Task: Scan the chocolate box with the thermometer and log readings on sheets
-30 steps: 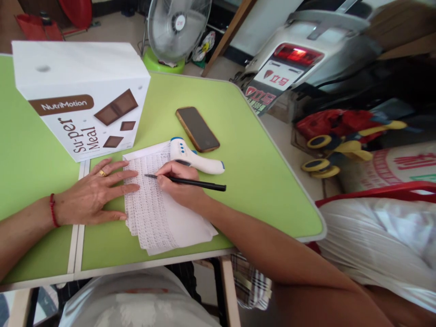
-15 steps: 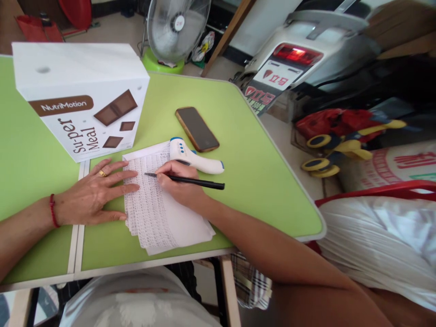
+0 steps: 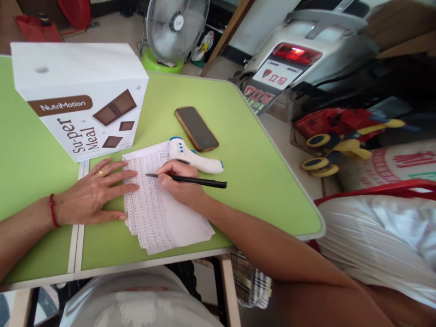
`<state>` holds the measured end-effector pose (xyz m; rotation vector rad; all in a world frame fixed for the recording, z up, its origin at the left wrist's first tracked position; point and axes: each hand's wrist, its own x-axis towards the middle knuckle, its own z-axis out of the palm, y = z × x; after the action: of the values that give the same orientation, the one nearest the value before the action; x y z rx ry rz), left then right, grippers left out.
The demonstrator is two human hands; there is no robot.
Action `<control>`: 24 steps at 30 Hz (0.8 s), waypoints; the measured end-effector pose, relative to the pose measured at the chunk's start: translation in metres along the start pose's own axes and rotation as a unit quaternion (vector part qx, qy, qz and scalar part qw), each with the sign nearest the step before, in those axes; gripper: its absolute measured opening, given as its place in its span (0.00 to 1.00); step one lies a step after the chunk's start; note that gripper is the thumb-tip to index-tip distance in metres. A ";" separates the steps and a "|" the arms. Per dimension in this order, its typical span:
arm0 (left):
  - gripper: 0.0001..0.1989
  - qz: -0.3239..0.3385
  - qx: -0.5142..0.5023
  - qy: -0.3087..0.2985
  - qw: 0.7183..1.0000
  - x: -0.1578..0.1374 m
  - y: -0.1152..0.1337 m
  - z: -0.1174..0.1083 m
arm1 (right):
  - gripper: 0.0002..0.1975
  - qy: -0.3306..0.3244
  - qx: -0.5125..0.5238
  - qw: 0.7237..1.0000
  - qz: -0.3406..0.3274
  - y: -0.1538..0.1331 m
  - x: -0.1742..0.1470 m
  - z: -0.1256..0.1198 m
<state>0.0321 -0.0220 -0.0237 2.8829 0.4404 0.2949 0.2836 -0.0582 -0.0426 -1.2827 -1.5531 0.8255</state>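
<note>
Sheets of handwritten paper (image 3: 180,222) lie in a loose stack on the green table (image 3: 252,177). My left hand (image 3: 98,193) rests flat with fingers spread, its fingertips on the left edge of the sheets. Between the fingers of my right hand (image 3: 182,184) is a black pen (image 3: 204,182), its tip at the written lines near the middle of the page. A white and blue infrared thermometer (image 3: 200,162) lies at the top of the sheets, just beyond my right hand. Further back, a phone (image 3: 197,129) in a brown case lies face up.
A tall white NutriMotion box (image 3: 81,68) stands at the back left of the table. Behind the table are a fan (image 3: 179,22) and a white scooter (image 3: 296,54). A red chair (image 3: 402,187) with white cloth stands at the right.
The pen has tilted and shifted very slightly to the right in my right hand. My left hand and the sheets stay in place.
</note>
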 end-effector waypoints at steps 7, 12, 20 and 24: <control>0.28 0.003 0.005 0.001 1.000 0.000 0.000 0.000 | 0.03 -0.031 0.004 0.999 -0.009 0.003 -0.002 0.001; 0.27 0.001 0.003 -0.002 1.000 0.000 0.000 0.000 | 0.04 -0.044 0.002 0.999 -0.017 0.004 -0.003 0.002; 0.27 0.004 0.005 0.002 1.000 0.000 0.000 0.000 | 0.04 -0.053 0.000 0.999 -0.011 0.003 -0.004 0.002; 0.27 0.007 0.007 0.002 1.000 0.000 0.000 0.000 | 0.04 -0.047 0.007 0.999 -0.013 0.002 -0.004 0.002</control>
<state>0.0325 -0.0223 -0.0234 2.9006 0.4250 0.3002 0.2827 -0.0611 -0.0462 -1.2263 -1.6322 0.8908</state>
